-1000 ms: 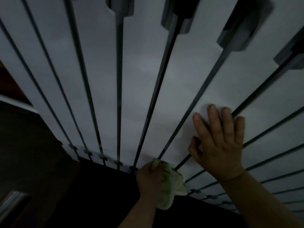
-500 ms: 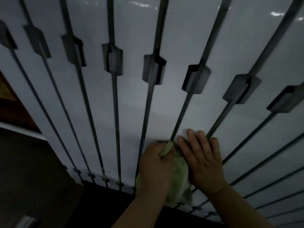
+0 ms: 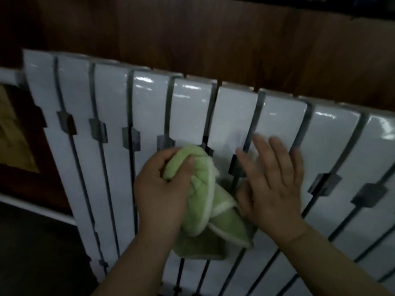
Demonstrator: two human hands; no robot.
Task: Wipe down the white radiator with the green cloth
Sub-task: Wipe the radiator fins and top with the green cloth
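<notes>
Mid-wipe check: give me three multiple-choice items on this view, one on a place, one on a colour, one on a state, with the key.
1. Where is the green cloth?
A) draped over the top edge
B) bunched in the left hand at the radiator front
C) on the floor

2. What colour is the wall behind the radiator?
A) white
B) blue
C) brown

3. How is the right hand?
A) fingers straight and spread
B) a fist round the cloth
C) out of view

Key: 1 B, the left hand curls round it; 2 C, dark wood panelling shows above the panels; 3 A, it grips nothing.
</notes>
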